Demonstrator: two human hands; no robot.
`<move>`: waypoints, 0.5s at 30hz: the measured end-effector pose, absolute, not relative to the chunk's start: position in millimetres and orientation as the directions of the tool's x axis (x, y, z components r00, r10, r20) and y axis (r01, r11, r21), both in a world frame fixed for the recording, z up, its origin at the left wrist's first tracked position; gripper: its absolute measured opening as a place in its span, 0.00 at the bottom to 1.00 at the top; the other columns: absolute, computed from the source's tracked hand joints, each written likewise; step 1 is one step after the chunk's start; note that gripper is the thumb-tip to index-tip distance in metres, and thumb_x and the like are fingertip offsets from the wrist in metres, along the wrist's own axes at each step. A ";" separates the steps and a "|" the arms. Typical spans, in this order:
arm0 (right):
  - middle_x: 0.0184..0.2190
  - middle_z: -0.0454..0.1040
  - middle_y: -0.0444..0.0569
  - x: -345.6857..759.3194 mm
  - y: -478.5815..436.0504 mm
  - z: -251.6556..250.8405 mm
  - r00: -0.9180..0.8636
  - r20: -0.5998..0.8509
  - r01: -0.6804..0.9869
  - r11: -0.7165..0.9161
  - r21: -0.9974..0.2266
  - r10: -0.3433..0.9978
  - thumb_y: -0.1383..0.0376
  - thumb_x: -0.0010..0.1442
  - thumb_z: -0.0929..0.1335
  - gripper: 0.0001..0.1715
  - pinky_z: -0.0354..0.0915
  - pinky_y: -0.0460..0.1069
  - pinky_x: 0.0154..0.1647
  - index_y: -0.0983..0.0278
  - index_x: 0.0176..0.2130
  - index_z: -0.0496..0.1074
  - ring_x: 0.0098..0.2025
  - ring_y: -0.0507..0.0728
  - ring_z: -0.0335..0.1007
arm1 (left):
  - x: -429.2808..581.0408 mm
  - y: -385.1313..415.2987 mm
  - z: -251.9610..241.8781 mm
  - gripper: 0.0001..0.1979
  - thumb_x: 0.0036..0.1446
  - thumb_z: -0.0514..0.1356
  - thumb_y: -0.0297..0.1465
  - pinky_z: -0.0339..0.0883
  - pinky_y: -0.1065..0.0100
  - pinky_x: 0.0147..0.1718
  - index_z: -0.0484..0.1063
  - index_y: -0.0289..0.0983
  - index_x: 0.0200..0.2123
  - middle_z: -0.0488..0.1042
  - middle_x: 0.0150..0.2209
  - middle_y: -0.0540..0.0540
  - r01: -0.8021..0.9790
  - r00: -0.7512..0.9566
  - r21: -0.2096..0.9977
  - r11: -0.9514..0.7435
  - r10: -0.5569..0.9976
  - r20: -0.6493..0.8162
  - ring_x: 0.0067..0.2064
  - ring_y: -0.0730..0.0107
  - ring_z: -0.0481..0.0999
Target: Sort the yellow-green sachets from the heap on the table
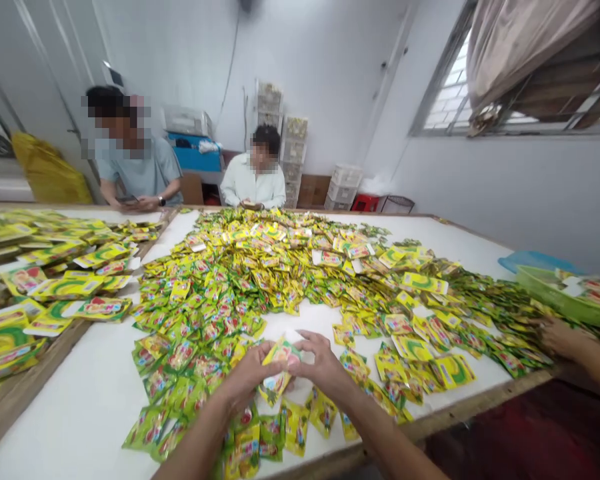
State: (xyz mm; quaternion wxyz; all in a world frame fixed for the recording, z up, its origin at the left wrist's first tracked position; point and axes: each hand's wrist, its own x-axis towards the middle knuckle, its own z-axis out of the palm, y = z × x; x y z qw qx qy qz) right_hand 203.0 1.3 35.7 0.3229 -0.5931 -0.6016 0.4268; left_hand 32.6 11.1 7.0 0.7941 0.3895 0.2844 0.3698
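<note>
Between both hands, close over the white table, is a small printed card box (282,351) with a white flap sticking up at its top. My left hand (253,373) grips the box's left side, its thumb across the front. The fingers of my right hand (324,365) pinch it from the right near the flap. A yellow sachet (271,395) shows just under the box; whether it is partly inside or behind, I cannot tell. Loose green sachets (185,393) lie left of my hands, and yellow sachets (296,425) lie below them.
A big heap of sachets (240,267) covers the table's middle, with flat yellow boxes (425,283) scattered on it. More boxes (70,287) pile beyond a wooden rail at left. Two people sit opposite. Another person's hand (565,337) reaches in near a green basket (570,293).
</note>
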 end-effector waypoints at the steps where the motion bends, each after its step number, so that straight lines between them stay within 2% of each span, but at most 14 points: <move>1: 0.58 0.61 0.53 203.4 2.2 36.4 -0.095 -0.117 0.456 -0.061 -0.888 0.989 0.50 0.38 0.75 0.26 0.42 0.58 0.63 0.61 0.35 0.78 0.62 0.66 0.45 | 33.1 11.0 7.5 0.20 0.40 0.70 0.36 0.68 0.67 0.29 0.71 0.35 0.37 0.74 0.29 0.47 -0.371 0.547 0.841 0.395 0.825 -0.146 0.26 0.71 0.72; 6: 0.60 0.58 0.56 203.2 7.0 42.8 -0.238 -0.171 0.414 -0.060 -0.908 0.956 0.43 0.48 0.67 0.29 0.42 0.58 0.62 0.65 0.34 0.79 0.63 0.66 0.45 | 28.6 6.1 17.7 0.21 0.37 0.71 0.36 0.65 0.68 0.27 0.70 0.34 0.35 0.72 0.27 0.48 -0.354 0.588 0.867 0.352 0.804 -0.086 0.26 0.70 0.71; 11: 0.54 0.65 0.52 194.8 10.3 52.3 -0.346 -0.104 0.454 0.070 -0.888 0.932 0.52 0.49 0.70 0.18 0.45 0.58 0.60 0.64 0.23 0.78 0.61 0.65 0.48 | 27.8 -4.8 22.4 0.18 0.44 0.67 0.39 0.64 0.68 0.27 0.71 0.36 0.36 0.74 0.27 0.46 -0.304 0.613 0.892 0.335 0.785 -0.086 0.25 0.70 0.72; 15: 0.53 0.67 0.50 186.0 11.6 50.9 -0.363 -0.106 0.461 0.080 -0.884 0.926 0.56 0.52 0.68 0.16 0.46 0.58 0.60 0.64 0.21 0.77 0.60 0.64 0.50 | 35.3 -3.9 16.7 0.21 0.45 0.65 0.44 0.64 0.68 0.26 0.69 0.37 0.38 0.75 0.25 0.47 -0.253 0.593 0.903 0.346 0.794 -0.138 0.24 0.68 0.72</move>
